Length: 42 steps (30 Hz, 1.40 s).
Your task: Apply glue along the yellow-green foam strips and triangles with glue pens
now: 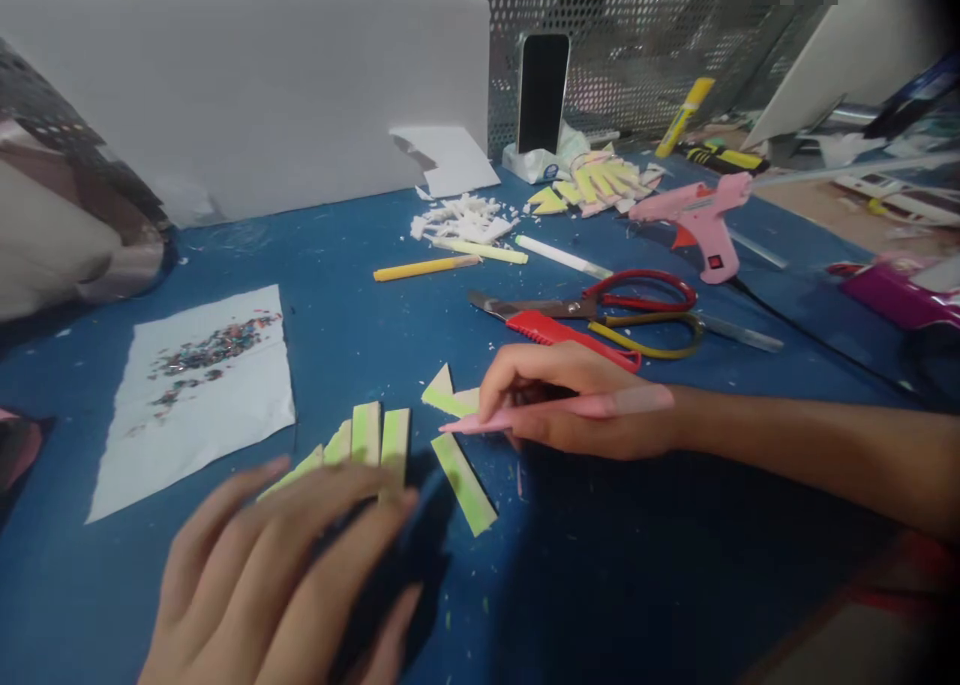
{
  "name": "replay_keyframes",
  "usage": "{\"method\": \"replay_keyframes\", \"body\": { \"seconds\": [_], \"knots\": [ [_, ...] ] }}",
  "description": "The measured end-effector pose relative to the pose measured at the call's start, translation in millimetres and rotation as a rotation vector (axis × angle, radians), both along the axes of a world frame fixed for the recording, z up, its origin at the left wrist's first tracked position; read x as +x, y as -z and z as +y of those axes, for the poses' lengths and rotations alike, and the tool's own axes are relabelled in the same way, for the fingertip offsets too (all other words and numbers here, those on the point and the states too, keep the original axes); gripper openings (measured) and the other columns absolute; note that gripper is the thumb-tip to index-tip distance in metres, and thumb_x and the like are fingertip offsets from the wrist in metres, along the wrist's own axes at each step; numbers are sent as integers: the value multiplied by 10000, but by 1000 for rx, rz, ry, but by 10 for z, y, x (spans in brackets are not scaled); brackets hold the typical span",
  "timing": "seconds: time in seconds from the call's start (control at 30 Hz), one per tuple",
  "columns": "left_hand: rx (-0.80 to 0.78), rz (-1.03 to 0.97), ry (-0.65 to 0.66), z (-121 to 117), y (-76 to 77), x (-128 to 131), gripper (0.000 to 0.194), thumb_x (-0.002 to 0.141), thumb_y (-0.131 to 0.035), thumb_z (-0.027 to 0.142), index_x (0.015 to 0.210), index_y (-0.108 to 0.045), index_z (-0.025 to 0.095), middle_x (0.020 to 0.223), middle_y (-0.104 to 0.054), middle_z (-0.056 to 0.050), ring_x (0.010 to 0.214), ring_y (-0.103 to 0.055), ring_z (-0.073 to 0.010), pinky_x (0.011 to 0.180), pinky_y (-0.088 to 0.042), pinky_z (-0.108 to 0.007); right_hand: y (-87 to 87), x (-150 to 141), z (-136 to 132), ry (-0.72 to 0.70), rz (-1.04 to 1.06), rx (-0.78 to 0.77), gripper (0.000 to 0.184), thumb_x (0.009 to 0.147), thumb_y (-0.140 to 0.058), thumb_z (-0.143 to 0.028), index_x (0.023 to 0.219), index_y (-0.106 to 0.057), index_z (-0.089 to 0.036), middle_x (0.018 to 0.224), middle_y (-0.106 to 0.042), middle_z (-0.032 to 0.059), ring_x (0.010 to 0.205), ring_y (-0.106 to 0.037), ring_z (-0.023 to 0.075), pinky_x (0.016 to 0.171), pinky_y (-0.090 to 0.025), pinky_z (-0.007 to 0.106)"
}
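Note:
My right hand [574, 380] is closed around a pink pen [637, 399], its tip pointing left, just above the upper end of a loose green-and-cream strip [465, 485]. Under these fingers lie more small pieces [444, 395], partly covered, one with a pointed end. My left hand [277, 565] is spread out, palm down, with its fingertips over a fanned row of similar strips [366, 433]. Whether those fingertips press on the strips I cannot tell. The lower ends of the row are hidden by the fingers.
Beyond my right hand lie a red cutter [574, 338] and scissors [645, 290]. A pink glue gun [701, 220] with a cable stands further right. Paper [195, 395] with pencil shavings lies left. At the back are markers [427, 268], white scraps [465, 218] and a phone [543, 93].

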State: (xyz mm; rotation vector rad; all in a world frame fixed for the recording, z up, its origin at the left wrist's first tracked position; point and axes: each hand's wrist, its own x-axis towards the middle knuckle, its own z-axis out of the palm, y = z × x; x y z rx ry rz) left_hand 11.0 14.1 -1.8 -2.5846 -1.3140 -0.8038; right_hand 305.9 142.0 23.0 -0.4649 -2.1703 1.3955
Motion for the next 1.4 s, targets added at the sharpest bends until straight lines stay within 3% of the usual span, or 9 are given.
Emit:
{"method": "replay_keyframes", "body": {
  "seconds": [0.07,0.17,0.43,0.6,0.87,1.03,1.13,1.27,1.4],
  "knots": [
    [-35,24,-44,86,-4,-2,651,978,-627,360,1595,-454,246,1533,-602,-55,1396,-553,-264,1351,-220,-459,25,8,-4,5,20,44,180,1031,-702,-314,1075,-677,-141,937,-685,19,761,-610,96,683,-475,192],
    [-94,64,-59,176,5,20,712,1016,-572,448,1645,-360,189,1554,-587,-74,1435,-535,-253,1375,-130,-434,54,7,-18,-51,20,101,172,1007,-722,-282,1118,-683,-157,979,-702,30,778,-624,107,692,-480,202],
    [-204,-46,-82,147,19,7,663,1050,-552,350,1662,-316,254,1476,-658,-45,1422,-587,-222,1379,-171,-511,52,-39,-63,-197,29,262,255,1076,-599,-298,1245,-708,-142,1093,-734,101,1022,-683,193,932,-516,312],
    [-245,-80,-73,116,22,3,761,1047,-592,422,1700,-225,294,1415,-691,-9,1342,-647,-230,1389,-143,-541,19,-26,-68,-181,6,341,249,1087,-598,-327,1144,-759,-146,1055,-694,78,942,-666,150,885,-511,261],
    [-216,-61,-55,122,27,5,768,1055,-595,473,1703,-225,288,1383,-698,-24,1354,-633,-215,1388,-132,-503,28,-43,-72,-212,-13,389,284,1100,-570,-347,1105,-776,-151,1023,-707,76,902,-681,141,829,-520,240],
    [-200,-57,-37,124,31,-1,779,1062,-587,469,1709,-199,277,1375,-707,-29,1325,-651,-215,1385,-125,-505,34,-57,-59,-269,67,313,372,1122,-528,-378,1084,-795,-122,985,-727,90,889,-683,143,839,-523,239],
    [-204,-54,-43,121,43,-11,784,1056,-598,478,1706,-212,270,1386,-704,-36,1339,-638,-226,1382,-130,-519,26,-61,-59,-229,22,335,338,1112,-561,-360,1109,-798,-119,1020,-728,94,907,-684,144,834,-517,237],
    [-209,-50,-40,129,58,-19,750,1063,-583,454,1699,-234,267,1364,-711,-24,1359,-615,-219,1384,-126,-506,27,-67,-68,-301,55,291,348,1115,-556,-345,1086,-807,-107,977,-740,83,879,-681,136,825,-511,233],
    [-197,-32,-37,134,51,-9,768,1053,-601,458,1698,-231,268,1417,-689,-40,1355,-629,-232,1381,-137,-530,40,-69,-69,-237,53,304,345,1110,-577,-368,1117,-801,-106,991,-734,95,900,-680,142,841,-514,236]
  ]
}}
